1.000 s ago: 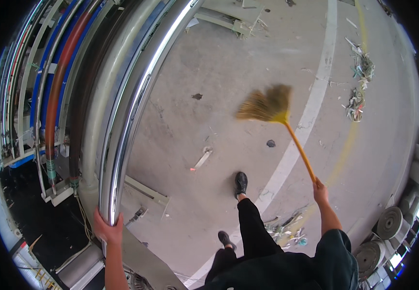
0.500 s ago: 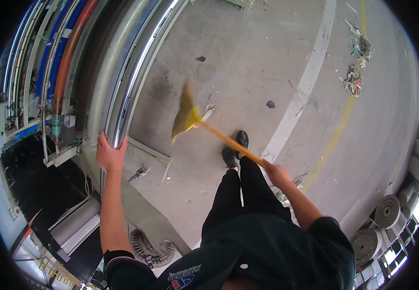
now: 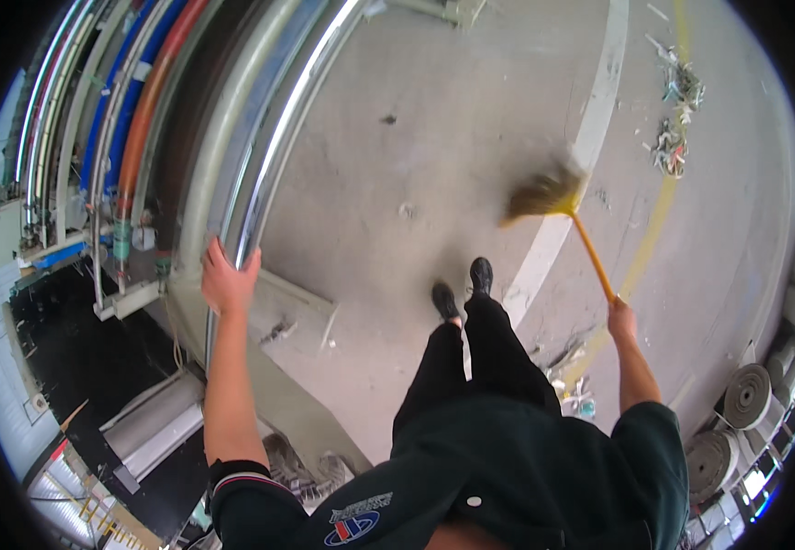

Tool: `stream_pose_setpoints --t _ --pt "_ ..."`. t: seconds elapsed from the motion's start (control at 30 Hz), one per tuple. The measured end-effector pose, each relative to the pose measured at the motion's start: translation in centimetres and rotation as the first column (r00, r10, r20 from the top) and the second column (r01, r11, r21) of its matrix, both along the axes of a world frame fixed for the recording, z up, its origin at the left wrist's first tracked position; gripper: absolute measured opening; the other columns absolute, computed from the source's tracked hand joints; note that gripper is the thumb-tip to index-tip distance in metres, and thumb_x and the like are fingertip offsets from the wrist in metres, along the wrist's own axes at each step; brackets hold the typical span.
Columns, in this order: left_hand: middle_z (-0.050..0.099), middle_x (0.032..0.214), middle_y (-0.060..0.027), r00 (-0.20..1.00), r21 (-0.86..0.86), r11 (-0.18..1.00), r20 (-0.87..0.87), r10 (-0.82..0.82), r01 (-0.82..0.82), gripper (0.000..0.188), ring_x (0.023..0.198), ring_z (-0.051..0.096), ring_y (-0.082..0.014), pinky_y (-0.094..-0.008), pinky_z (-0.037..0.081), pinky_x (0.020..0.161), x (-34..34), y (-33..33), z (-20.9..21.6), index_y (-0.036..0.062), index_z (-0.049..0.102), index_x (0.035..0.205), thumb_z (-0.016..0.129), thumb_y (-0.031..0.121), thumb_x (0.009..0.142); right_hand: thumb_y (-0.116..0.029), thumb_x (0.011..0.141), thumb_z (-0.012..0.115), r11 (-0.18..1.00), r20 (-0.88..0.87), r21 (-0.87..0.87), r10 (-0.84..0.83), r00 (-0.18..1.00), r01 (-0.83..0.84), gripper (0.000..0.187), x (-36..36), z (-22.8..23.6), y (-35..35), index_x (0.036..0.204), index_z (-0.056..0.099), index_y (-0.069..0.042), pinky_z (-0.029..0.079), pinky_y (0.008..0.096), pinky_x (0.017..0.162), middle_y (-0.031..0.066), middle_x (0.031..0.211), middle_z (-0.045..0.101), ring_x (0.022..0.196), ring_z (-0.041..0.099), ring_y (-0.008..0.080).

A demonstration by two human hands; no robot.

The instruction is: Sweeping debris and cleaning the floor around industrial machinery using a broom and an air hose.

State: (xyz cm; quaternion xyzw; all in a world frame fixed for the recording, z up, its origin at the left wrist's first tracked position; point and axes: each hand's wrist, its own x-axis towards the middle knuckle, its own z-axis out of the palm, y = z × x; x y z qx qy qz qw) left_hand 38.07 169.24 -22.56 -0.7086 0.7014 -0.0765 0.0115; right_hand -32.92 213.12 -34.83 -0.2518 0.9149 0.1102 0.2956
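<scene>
My right hand is wrapped around the orange handle of a broom, out to the right. The broom's yellow head and brown bristles, blurred by motion, are over the floor by the white stripe. On the left, my left hand grips a shiny metal bar along the machine's side, thumb and fingers on either side of it. My palm hides part of that bar.
A machine with long rollers, among them a red roller, runs along the left. Scrap piles lie on the yellow line, with more scraps nearer my legs. Large rolls stand at lower right.
The broom has swung from the left of my feet to the right, across the white stripe. My right hand moved right with it. My left hand stays on the bar.
</scene>
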Motion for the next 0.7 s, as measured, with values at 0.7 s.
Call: stream_pose_setpoints --t 0.7 --pt "0.064 0.123 -0.0234 0.968 0.103 0.988 -0.238 -0.085 0.112 0.097 0.109 0.064 -0.0429 -0.0493 0.052 0.094 -28.0 -30.4 -3.3 -0.0010 0.048 0.139 0.092 0.036 0.061 -0.038 0.097 0.059 0.361 0.373 -0.263 0.893 0.250 -0.895 0.021 -0.2 -28.8 -79.7 0.115 0.069 -0.036 0.058 0.0460 0.080 0.0025 0.101 0.073 0.098 0.072 0.0295"
